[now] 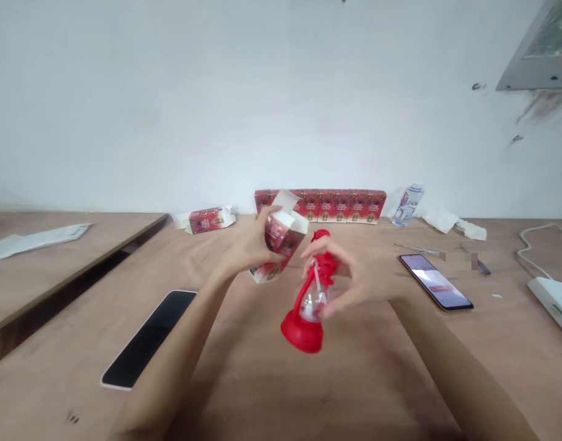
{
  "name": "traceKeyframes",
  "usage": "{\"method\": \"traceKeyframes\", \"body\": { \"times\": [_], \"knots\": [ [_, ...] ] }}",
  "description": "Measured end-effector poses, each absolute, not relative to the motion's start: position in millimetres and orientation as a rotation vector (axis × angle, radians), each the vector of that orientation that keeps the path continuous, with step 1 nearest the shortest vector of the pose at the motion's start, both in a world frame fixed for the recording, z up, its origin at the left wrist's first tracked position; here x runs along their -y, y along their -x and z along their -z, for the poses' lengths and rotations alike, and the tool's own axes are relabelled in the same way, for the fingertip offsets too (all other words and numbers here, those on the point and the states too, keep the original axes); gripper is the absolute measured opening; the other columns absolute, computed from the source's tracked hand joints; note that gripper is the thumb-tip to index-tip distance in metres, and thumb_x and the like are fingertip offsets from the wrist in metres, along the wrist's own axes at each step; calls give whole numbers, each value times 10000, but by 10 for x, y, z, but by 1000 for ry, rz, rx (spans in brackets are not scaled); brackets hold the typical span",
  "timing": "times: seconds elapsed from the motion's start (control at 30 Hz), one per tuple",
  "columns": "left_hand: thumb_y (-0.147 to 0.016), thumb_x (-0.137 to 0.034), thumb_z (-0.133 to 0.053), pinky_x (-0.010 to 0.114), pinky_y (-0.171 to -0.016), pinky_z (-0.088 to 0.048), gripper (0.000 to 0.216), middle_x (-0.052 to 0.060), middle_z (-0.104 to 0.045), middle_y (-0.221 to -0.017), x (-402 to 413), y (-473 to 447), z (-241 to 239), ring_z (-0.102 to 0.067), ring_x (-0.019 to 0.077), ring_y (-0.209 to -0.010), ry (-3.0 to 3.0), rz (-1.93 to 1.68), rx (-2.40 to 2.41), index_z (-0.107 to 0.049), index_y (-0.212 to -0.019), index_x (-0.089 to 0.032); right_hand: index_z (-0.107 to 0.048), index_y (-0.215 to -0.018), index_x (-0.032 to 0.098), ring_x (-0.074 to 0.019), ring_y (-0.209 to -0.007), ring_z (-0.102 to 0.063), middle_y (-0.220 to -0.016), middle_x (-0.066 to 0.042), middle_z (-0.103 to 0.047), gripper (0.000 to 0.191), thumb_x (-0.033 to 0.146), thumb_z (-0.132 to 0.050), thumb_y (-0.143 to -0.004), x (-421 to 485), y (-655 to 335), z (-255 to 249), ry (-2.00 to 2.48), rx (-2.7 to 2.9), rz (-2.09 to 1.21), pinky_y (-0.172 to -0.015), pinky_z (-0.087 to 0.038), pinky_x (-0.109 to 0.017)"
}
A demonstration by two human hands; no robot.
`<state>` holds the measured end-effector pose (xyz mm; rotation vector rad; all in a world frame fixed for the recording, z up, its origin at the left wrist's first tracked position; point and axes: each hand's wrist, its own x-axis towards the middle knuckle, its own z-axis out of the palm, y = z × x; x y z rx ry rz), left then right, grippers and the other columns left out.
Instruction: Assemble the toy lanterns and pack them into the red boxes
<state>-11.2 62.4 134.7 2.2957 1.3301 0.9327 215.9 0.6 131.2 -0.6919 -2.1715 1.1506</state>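
My left hand (pixel 253 245) is wrapped round a small red and white carton (pixel 281 239) with its white end flaps open, held above the wooden table (pixel 354 380). My right hand (pixel 354 275) grips a small red lantern (pixel 308 306) with a clear globe, tilted, its red base toward me. The lantern's top sits just beside the carton's open end. Both hands are raised over the middle of the table.
A row of matching red cartons (pixel 336 205) lines the wall, with one more carton (pixel 207 220) lying to the left. A dark phone (pixel 149 337) lies at left, a lit phone (pixel 434 280) at right. A plastic bottle (pixel 407 205), crumpled paper (pixel 450 222), a white power strip (pixel 556 303).
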Motion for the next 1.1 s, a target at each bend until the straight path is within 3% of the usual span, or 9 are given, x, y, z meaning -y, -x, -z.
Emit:
{"method": "traceKeyframes", "body": {
  "times": [0.07, 0.13, 0.2, 0.27, 0.4, 0.53, 0.7, 0.93, 1.1],
  "knots": [
    [-480, -228, -746, 324, -662, -458, 908, 23, -500, -949, -586, 38, -1316, -546, 223, -787, -2325, -868, -1270, -352, -1297, -267, -415, -1202, 258, -214, -881, -612, -1024, -56, -581, 772, 595, -717, -577, -1, -2176, -1323, 534, 1909, -1231, -729, -502, -348],
    [-427, -230, -773, 346, -689, -457, 944, 46, -512, -981, -539, -53, -1285, -551, 260, -839, -2360, -857, -1217, -387, -1288, -260, -451, -1187, 251, -240, -839, -622, -936, -62, -612, 772, 749, -555, -606, -26, -2153, -1295, 494, 1668, -1212, -672, -514, -388],
    [-377, -219, -792, 376, -722, -458, 967, 62, -522, -1013, -478, -139, -1265, -546, 293, -889, -2383, -861, -1144, -422, -1270, -254, -513, -1122, 243, -263, -853, -624, -887, -74, -629, 715, 789, -378, -680, -72, -2118, -1270, 553, 1468, -1153, -657, -521, -426],
    [-363, -210, -799, 396, -734, -462, 952, 59, -531, -1006, -402, -200, -1263, -547, 298, -888, -2380, -870, -1046, -452, -1248, -254, -542, -1066, 246, -276, -942, -611, -931, -82, -635, 626, 738, -319, -750, -127, -2098, -1265, 617, 1300, -1104, -698, -531, -451],
    [-418, -198, -786, 399, -725, -472, 876, 50, -534, -1014, -258, -239, -1298, -553, 278, -868, -2349, -852, -922, -456, -1228, -262, -516, -1066, 267, -281, -1105, -553, -1097, -67, -612, 515, 675, -382, -783, -221, -2116, -1284, 625, 1046, -1127, -791, -537, -486],
    [-438, -186, -790, 376, -719, -486, 820, 49, -541, -989, -231, -263, -1263, -558, 272, -895, -2308, -896, -873, -440, -1178, -223, -524, -1021, 263, -270, -973, -625, -1064, -57, -635, 464, 643, -491, -756, -238, -2118, -1274, 672, 876, -1187, -758, -560, -490],
    [-528, -177, -752, 354, -735, -509, 902, 72, -466, -1112, -270, -335, -1134, -568, 239, -957, -2132, -1027, -837, -225, -1256, -245, -556, -925, 226, -235, -854, -648, -961, -49, -652, 379, 527, -636, -709, -208, -2066, -1270, 790, 891, -1107, -704, -576, -416],
    [-571, -205, -753, 367, -794, -510, 795, 98, -425, -1204, -266, -304, -1179, -578, 236, -1003, -2103, -1091, -782, -230, -1167, -250, -484, -920, 229, -190, -808, -611, -887, 5, -604, 511, 458, -766, -561, -258, -2262, -1302, 1089, 1090, -589, -711, -536, -363],
    [-594, -191, -748, 400, -840, -507, 753, 98, -394, -1266, -290, -295, -1137, -555, 253, -1071, -2099, -1009, -695, -261, -1161, -275, -461, -1067, 252, -220, -823, -618, -936, -18, -615, 597, 410, -764, -577, -151, -2239, -1307, 1206, 1538, -464, -723, -507, -388]
  ]
}}
